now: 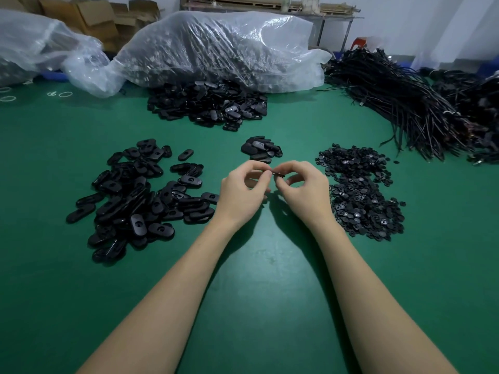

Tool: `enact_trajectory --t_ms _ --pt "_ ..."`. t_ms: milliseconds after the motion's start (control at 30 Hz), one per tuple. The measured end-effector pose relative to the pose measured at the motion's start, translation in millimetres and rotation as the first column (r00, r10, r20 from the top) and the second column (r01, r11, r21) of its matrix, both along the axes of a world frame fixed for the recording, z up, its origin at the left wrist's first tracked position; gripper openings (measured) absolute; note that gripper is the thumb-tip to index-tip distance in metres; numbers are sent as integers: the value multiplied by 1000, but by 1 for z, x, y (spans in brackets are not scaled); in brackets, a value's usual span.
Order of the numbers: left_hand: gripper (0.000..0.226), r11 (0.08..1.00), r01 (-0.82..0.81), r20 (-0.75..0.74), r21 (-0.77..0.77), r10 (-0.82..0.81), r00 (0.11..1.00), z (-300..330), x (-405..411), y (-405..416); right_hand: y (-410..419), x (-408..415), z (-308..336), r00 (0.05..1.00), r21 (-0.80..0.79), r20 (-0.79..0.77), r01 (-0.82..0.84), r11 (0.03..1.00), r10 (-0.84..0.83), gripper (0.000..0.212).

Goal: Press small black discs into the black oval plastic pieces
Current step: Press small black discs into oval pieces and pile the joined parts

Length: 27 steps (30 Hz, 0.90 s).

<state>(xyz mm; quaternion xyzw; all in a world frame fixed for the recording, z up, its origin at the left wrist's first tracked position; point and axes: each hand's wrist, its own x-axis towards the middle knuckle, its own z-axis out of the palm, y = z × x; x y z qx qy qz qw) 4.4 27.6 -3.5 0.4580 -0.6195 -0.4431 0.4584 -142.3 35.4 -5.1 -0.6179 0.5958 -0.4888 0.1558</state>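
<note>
Green bench point(256, 279), white wall behind, cardboard boxes point(89, 14) far left, plastic bags point(216, 49) and cables point(391, 98) far; both grips, left hand point(241, 190) and right hand point(303, 188), pinch one oval piece point(278, 174) centre, ovals pile point(140, 201) left, discs pile point(361, 193) right.

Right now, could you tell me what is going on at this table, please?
A person is assembling small parts over a green table. The left hand and right hand together pinch one small black piece between their fingertips. A pile of black oval pieces lies to the left, a heap of small black discs to the right, and a small stack of ovals sits just beyond the hands.
</note>
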Motion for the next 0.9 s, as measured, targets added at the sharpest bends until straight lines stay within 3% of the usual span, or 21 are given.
enact_trajectory --t_ms 67,233,333,467,600,733,900 --pt "7 998 8 -59 58 -4 998 -2 2 -8 0 -1 2 999 -17 10 -31 999 31 29" --pt "9 991 70 -168 116 -50 985 -5 2 -21 2 -4 7 996 -18 7 -90 996 90 29" --pt "11 984 72 -257 161 -29 966 -6 0 -22 1 -19 14 988 112 -117 -84 990 97 22" --pt "10 972 32 -408 234 69 910 -8 0 -27 3 -55 30 930 282 -366 149 948 -37 11" --pt "13 973 37 -414 230 63 908 -10 -2 -28 8 -82 35 869 308 -464 338 889 -170 21" --pt "14 973 51 -424 224 50 904 -10 -1 -28 10 -89 31 874 362 -453 359 860 -174 29" --pt "15 981 52 -391 186 25 920 -10 -3 -25 10 -88 27 885 380 -420 373 847 -202 21"
